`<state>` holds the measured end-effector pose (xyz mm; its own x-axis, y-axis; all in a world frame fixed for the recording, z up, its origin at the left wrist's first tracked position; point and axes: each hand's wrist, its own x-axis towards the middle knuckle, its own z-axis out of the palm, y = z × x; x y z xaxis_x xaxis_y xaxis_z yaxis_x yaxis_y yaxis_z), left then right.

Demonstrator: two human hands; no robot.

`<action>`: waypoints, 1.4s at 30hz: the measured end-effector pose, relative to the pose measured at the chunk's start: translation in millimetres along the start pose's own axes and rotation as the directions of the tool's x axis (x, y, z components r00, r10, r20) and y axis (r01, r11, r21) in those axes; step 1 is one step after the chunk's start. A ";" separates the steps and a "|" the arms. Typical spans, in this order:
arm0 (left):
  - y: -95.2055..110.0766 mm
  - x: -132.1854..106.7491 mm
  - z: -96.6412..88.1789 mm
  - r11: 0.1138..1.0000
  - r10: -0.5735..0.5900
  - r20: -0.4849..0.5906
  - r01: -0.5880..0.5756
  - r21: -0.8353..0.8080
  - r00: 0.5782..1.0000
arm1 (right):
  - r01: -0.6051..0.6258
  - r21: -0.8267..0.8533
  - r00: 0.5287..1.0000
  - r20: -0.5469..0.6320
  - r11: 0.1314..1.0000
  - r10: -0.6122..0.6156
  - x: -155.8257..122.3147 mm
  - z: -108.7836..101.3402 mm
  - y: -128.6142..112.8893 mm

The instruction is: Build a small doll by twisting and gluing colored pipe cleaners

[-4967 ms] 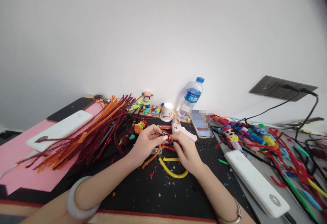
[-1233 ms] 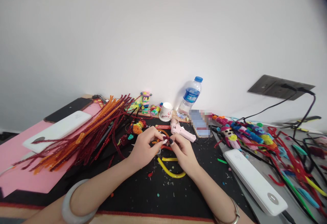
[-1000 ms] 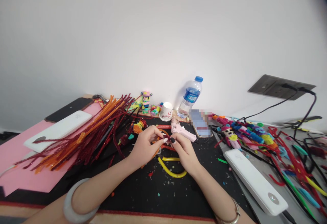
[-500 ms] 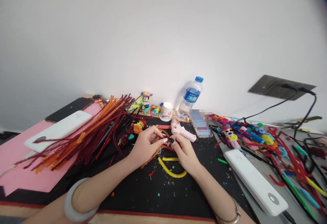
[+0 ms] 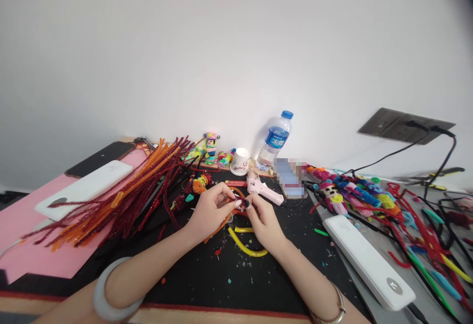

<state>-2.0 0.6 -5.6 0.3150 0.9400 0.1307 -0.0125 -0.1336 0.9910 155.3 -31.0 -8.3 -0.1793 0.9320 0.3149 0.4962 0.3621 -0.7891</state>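
Note:
My left hand (image 5: 212,209) and my right hand (image 5: 264,215) meet over the middle of the black mat (image 5: 207,284), both with fingertips pinched. Between them is a small dark red piece (image 5: 242,203) that looks like tinsel pipe cleaner; the fingers mostly cover it. An orange pipe cleaner (image 5: 219,229) shows beside my left hand, and I cannot tell whether it joins the held piece. Just below the hands lies a tool with curved yellow handles (image 5: 247,250), its head hidden. A pink glue gun (image 5: 266,192) rests behind my right hand.
Dark red and orange pipe cleaners (image 5: 121,198) pile up at left, near a white power bank (image 5: 83,188). A paper cup (image 5: 240,161) and water bottle (image 5: 274,141) stand by the wall. Right are pipe-cleaner dolls (image 5: 332,197), another white power bank (image 5: 369,262) and cables (image 5: 439,173).
Both hands stay pinched together in nearly the same place. My right fingers have shifted slightly left, and the right wrist has turned a little.

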 end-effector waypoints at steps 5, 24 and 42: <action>-0.2 1.1 0.4 1.000 0.017 -0.018 -0.018 -0.013 1.000 | 0.010 -0.038 1.000 -0.011 0.999 -0.010 0.9 2.1 -2.1; 2.6 2.8 3.2 0.990 -0.045 0.042 0.050 -0.129 0.998 | -0.018 -0.043 0.996 -0.091 0.999 0.014 -0.8 4.9 -2.2; 1.6 5.1 -2.0 0.961 -0.108 0.079 0.124 -0.248 0.991 | -0.049 0.131 0.973 -0.217 0.990 0.077 0.7 -0.6 -3.2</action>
<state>-2.4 5.8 -3.3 0.3881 0.9214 0.0202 -0.2080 0.0662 0.9759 154.1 -31.5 -5.3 0.0478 0.9317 0.3602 0.3884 0.3149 -0.8660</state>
